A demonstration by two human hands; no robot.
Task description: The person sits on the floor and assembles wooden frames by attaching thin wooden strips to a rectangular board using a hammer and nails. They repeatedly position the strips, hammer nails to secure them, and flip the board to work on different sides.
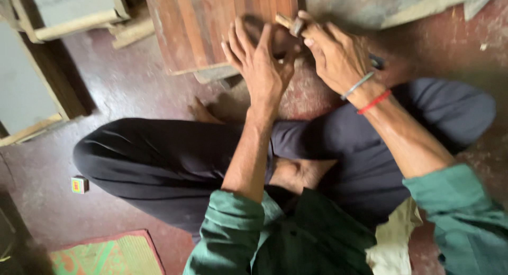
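I sit cross-legged on a dark red floor. My left hand (pixel 260 63) rests with fingers spread on the near edge of a reddish-brown wooden board (pixel 206 21). My right hand (pixel 333 55) is closed on a small tool with a wooden handle and metal collar (pixel 291 24), held at the board's edge just right of the left hand. A thin metal bangle and a red thread circle the right wrist. What the tool's tip touches is hidden by blur and my fingers.
Wooden-framed panels (pixel 69 13) lean at the upper left and along the left edge (pixel 26 95). A small matchbox-like box (pixel 79 185) lies on the floor left of my knee. A green and orange mat (pixel 111 254) lies bottom left. A grey slab (pixel 391 5) sits upper right.
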